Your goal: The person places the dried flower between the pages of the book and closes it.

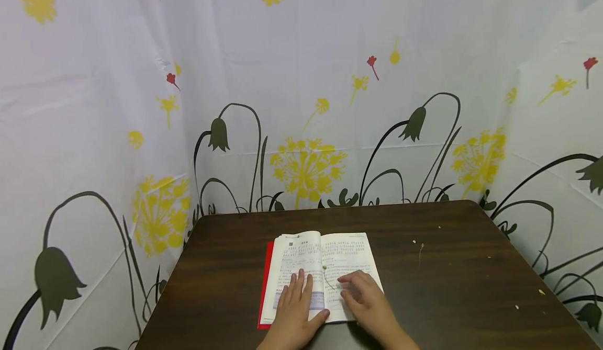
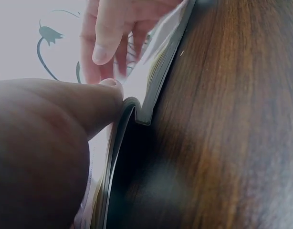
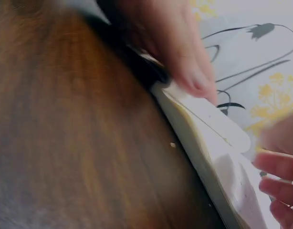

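An open book [image 1: 346, 250] with printed pages lies on the dark wooden table, a red edge showing along its left side. My left hand [image 1: 296, 308] rests on the left page with fingers straight and spread, its thumb near the gutter. A thin plant sprig [image 1: 324, 269] with a small green head lies by the gutter, its stem running onto the right page. Over that page is my right hand [image 1: 369, 305], fingers loosely bent and fingertips just right of the stem. In the left wrist view, the left thumb [image 2: 101, 98] presses beside the book's spine.
A second thin sprig [image 1: 421, 253] lies on the table [image 1: 452, 287] right of the book. Several small pale bits, including one fragment [image 1: 542, 292], are scattered on that side. Behind the table hangs a white curtain [image 1: 292, 52] with flower prints.
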Action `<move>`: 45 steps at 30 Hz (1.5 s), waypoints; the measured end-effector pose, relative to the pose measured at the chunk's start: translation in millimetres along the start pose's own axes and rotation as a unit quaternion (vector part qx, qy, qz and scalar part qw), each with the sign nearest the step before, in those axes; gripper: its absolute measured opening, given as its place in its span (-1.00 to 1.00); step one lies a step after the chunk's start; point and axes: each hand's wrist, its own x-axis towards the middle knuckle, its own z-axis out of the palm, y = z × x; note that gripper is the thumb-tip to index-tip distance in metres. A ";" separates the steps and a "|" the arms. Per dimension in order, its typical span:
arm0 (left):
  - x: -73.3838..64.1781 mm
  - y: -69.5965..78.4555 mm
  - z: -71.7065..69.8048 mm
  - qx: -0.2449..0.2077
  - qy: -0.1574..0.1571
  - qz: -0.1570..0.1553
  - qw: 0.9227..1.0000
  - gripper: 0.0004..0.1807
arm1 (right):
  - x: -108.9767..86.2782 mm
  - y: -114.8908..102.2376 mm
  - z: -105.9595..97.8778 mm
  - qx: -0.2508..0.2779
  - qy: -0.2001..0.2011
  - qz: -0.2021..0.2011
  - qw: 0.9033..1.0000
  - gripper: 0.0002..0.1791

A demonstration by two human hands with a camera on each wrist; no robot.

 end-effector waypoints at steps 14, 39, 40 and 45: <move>0.9 -5.9 3.0 -0.002 -0.020 -0.018 1.000 0.09 | -5.2 7.9 6.7 -0.021 -0.100 -0.097 0.990 -0.67; 3.6 -4.3 1.6 0.001 -0.026 -0.015 1.000 0.09 | -3.8 26.1 -64.4 -0.040 -0.229 0.018 0.972 -0.40; 3.8 -4.5 1.6 0.001 -0.024 -0.013 1.000 0.08 | -2.9 27.8 -67.6 -0.028 -0.239 0.040 0.970 -0.40; 3.4 -4.3 0.9 0.000 -0.021 -0.013 1.000 0.08 | 0.8 35.7 -79.2 0.029 -0.279 0.091 0.956 -0.39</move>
